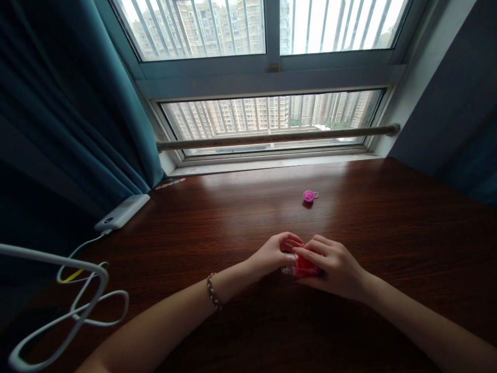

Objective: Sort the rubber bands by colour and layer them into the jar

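Observation:
A small red object with a clear, shiny end (305, 266), perhaps a bottle or packet, is between my hands low over the dark wooden table (233, 212). My right hand (336, 263) wraps round its red part from the right, thumb below and fingers over the top. At the clear end, my left hand (277, 251) curls its fingers and thumb round it. Much of the object is covered by the fingers, so its exact kind does not show. Beyond the hands lies a tiny pink cup-shaped piece (308, 196) with a loop on its right side.
A white power bank (123, 212) sits at the left edge by the blue curtain (128, 129), with a white cable (103, 235) plugged into it. A thicker white tube (93, 267) bends across the lower left. Behind the table are a rail (272, 138) and a window.

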### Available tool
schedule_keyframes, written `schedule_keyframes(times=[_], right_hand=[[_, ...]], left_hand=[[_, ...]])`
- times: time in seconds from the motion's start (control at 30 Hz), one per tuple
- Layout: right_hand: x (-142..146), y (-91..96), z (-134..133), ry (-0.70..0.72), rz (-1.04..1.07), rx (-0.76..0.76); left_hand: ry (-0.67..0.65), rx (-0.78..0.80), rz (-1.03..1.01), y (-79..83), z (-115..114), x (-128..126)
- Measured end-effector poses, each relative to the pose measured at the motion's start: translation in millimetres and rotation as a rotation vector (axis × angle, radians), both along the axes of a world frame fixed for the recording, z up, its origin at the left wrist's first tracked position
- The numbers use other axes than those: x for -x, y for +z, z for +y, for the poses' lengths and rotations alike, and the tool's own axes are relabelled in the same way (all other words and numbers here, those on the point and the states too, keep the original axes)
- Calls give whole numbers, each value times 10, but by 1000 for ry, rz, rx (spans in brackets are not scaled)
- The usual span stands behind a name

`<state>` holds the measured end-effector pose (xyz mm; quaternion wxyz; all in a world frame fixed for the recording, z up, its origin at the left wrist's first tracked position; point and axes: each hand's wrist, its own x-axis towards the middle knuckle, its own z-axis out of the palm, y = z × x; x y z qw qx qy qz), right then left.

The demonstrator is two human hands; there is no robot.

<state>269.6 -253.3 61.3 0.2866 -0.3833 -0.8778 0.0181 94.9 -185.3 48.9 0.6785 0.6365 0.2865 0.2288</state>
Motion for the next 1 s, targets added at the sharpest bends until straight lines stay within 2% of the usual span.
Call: schedule_keyframes(times=[0.07, 0.17, 0.37, 0.5, 0.57, 0.67, 0.77, 0.83, 0.9, 1.0], right_hand=[[33, 7, -11, 7, -24, -29], [52, 39, -29, -17, 31, -56], [15, 97, -47, -85, 235, -84], [-9, 104, -44, -168, 363, -40], [-16, 103, -48, -227, 451, 35], [-14, 66, -48, -252, 647, 206], [-5, -9, -19, -141, 840, 349], [-12, -44, 16, -75, 906, 372], [-32, -52, 51, -103, 826, 356], [-56, -41, 85, -171, 440, 345]], left_hand=[[18, -18, -13, -15, -38, -23], [69, -17, -67, 51, -100, -23], [27, 255, -260, 266, -139, 41], [-2, 283, -332, 283, -101, 65], [-58, 202, -331, 264, -106, 59], [-137, -21, -233, 224, -165, 29], [-114, -164, -159, 179, -209, 6], [-39, -197, -176, 145, -170, 16], [88, -237, -208, 103, -61, 52], [304, -347, -200, 13, 176, 126]])
